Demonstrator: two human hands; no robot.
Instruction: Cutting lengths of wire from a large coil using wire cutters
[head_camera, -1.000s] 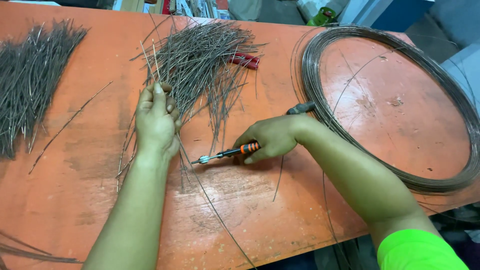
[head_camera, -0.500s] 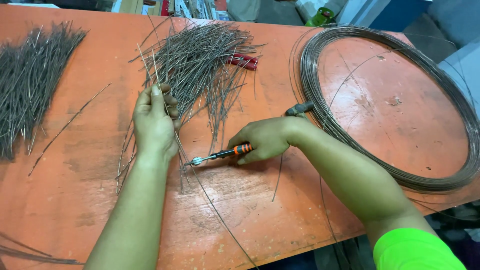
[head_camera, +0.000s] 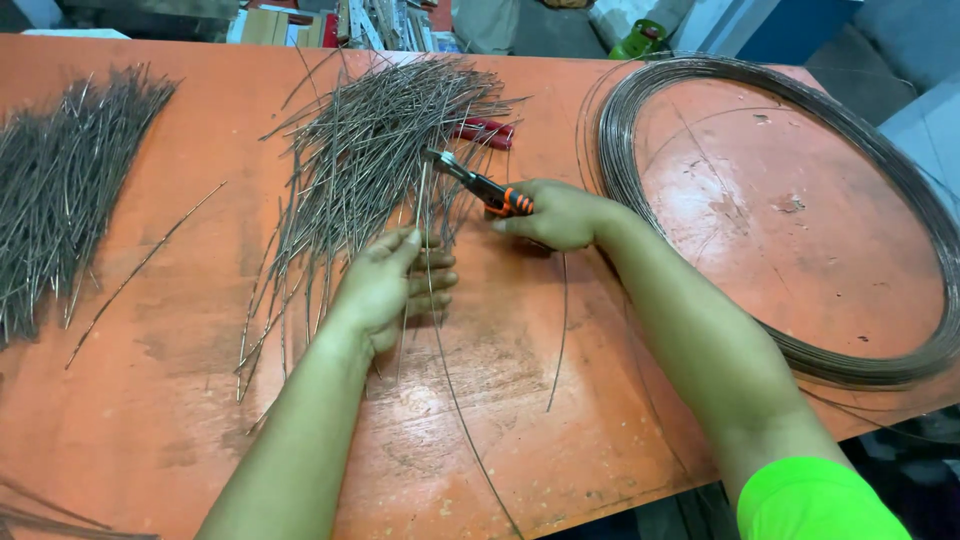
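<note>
I log my left hand (head_camera: 395, 285) near the table's (head_camera: 180, 330) middle, fingers curled around one long wire (head_camera: 440, 340) to steady it; my right hand (head_camera: 560, 215) grips pliers (head_camera: 480, 185), nose at that wire beside the cut pile (head_camera: 370, 165). Wire coil (head_camera: 640, 190) sits at the right edge, feeding stock.

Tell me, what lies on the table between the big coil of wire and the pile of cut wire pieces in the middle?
In the head view, the right hand with its orange-handled pliers lies between the coil and the middle pile, beside a red-handled tool.
</note>
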